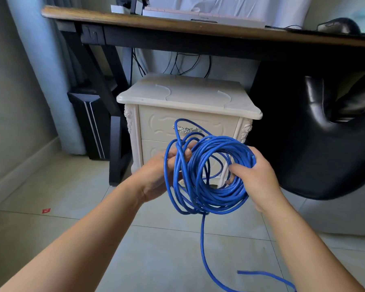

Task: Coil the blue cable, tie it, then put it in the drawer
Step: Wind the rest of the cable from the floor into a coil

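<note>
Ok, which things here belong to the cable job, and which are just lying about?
Job: blue cable, gripped by left hand and right hand; cream carved cabinet drawer, closed.
Lying about: small red floor scrap; black leather chair; black computer mouse on the wooden desk.

Pale tiled floor point(72, 207). Wooden desk point(177, 25) on black frame, cream nightstand point(188, 95) beneath, black PC tower point(89, 123) left, black leather chair point(316, 144) right. Curtain point(40, 60) far left.
</note>
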Demonstrator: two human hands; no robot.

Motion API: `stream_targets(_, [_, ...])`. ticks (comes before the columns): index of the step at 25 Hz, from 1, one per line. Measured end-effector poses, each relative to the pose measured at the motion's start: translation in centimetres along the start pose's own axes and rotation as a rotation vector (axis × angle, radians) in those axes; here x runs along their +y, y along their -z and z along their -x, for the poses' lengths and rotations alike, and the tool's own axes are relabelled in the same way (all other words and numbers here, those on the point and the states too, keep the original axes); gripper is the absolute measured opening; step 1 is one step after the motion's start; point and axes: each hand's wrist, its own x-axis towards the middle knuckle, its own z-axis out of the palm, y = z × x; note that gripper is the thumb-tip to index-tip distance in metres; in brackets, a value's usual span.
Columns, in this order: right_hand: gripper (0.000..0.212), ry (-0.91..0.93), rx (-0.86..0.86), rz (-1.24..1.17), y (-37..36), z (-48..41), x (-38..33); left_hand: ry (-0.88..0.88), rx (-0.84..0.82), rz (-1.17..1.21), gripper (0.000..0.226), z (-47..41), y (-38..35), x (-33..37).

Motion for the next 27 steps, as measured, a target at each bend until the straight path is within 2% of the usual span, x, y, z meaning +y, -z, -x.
stream_targets(4, [0.033, 0.067, 0.059, 0.137, -0.4, 0.0, 0.1, -0.032, -0.094, -0.235, 0.042, 0.3, -0.3, 0.3])
stream_targets(8, [0.035, 0.123, 0.068, 0.211, -1.1, 0.3, 0.5, -0.022, -0.073, -0.431, 0.048, 0.9, -1.0, 1.0])
stream_targets(10, [0.040, 0.155, 0.038, 0.225, -1.3, 0.7, 0.5, -0.028, -0.011, -0.634, 0.049, 0.9, -1.0, 0.8])
stream_targets(11, [0.042, 0.177, 0.010, 0.221, -1.5, 0.9, 0.5, -0.033, 0.027, -0.724, 0.042, 0.9, -1.0, 0.6])
stream_targets(13, [0.045, 0.198, -0.048, 0.183, -1.7, 0.9, 0.5, -0.047, 0.070, -0.711, 0.027, 0.8, -1.0, 0.4])
stream_targets(15, [0.045, 0.175, -0.108, 0.156, -2.1, 0.9, 0.7, -0.069, 0.125, -0.648, 0.023, 0.5, -0.9, 0.0])
stream_targets(16, [0.045, 0.146, -0.137, 0.180, -2.2, 0.8, 0.8, -0.078, 0.186, -0.695, 0.018, 0.2, -0.9, -0.2])
stream_targets(18, [0.059, 0.104, -0.129, 0.377, -2.2, 0.3, 1.0, -0.078, 0.348, -0.967, 0.015, -0.5, -0.8, -0.9])
stream_targets(19, [0.070, 0.119, -0.078, 0.442, -2.3, 0.4, 0.8, -0.072, 0.414, -1.112, 0.016, -0.7, -0.8, -1.2])
stream_targets(20, [0.070, 0.171, -0.003, 0.433, -2.5, 0.7, 0.4, -0.058, 0.467, -1.217, 0.015, -0.7, -0.8, -1.2])
stream_targets(22, [0.056, 0.255, 0.065, 0.345, -3.7, 1.8, -0.2, 0.003, 0.531, -1.322, 0.015, -0.6, -0.9, -1.3])
stream_targets(25, [0.058, 0.123, -0.142, 0.476, -6.9, 3.1, 0.3, 0.020, 0.544, -1.471, 0.011, -0.8, -1.4, -1.8])
stream_targets(27, [0.037, 0.113, -0.136, 0.458, -8.0, 2.4, 1.3, -0.010, 0.524, -1.462, 0.011, -1.2, -1.7, -2.3])
